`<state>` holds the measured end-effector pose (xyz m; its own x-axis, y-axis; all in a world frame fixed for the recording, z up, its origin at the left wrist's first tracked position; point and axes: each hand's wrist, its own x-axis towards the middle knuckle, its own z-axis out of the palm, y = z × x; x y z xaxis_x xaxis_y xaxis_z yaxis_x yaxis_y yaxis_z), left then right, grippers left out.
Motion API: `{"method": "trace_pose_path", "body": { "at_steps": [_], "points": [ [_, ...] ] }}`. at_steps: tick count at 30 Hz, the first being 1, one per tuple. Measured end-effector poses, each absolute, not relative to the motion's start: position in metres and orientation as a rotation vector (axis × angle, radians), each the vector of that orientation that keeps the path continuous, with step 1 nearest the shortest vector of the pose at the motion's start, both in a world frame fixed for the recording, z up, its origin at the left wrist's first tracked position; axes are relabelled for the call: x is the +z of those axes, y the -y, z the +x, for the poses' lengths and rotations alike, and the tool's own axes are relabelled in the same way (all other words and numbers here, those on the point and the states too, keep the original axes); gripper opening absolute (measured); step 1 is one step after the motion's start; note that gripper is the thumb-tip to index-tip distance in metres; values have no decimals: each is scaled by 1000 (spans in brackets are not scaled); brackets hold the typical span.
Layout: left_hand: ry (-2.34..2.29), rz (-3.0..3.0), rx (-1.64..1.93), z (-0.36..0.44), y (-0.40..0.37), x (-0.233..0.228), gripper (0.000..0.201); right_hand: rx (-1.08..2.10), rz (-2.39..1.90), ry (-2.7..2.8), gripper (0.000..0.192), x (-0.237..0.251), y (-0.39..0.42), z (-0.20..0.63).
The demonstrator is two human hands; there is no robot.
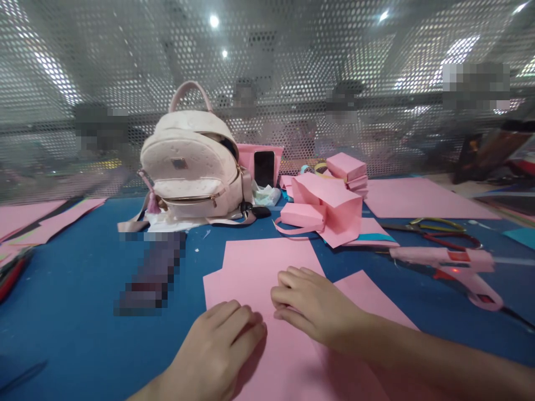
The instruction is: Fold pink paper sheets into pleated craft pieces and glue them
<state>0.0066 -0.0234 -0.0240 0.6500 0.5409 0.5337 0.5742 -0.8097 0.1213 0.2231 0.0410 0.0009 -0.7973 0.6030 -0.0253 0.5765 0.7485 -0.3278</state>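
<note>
Large pink paper sheets (267, 256) lie overlapping on the blue tabletop in front of me. My left hand (221, 345) rests on the paper, its fingers curled and pressed together with the thumb close to them. To its right, my right hand (307, 303) is bent down onto the same paper, fingers curled in and thumb low against the surface. A narrow gap separates the two hands. Both sets of fingertips are partly hidden, though they touch the sheet. Another pink sheet (371, 289) sticks out from under my right forearm.
A white backpack (188, 167) stands at the back, near an upright phone (264, 168). Folded pink paper pieces (330, 206) are piled behind my hands. Scissors (438, 231) and a pink glue gun (451, 267), its light on, lie right. A perforated metal screen (292, 61) closes the back.
</note>
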Motion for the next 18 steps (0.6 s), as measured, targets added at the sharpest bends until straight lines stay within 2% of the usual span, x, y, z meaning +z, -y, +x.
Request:
{"method": "trace_pose_path", "body": {
  "at_steps": [12,18],
  "points": [
    [950,-2821,-750,10,24,-21,28,474,-959,2881,19,1,-41,223],
    [666,-2985,-735,14,24,-15,27,300,-904,2926,17,-6,-38,224]
  ]
}}
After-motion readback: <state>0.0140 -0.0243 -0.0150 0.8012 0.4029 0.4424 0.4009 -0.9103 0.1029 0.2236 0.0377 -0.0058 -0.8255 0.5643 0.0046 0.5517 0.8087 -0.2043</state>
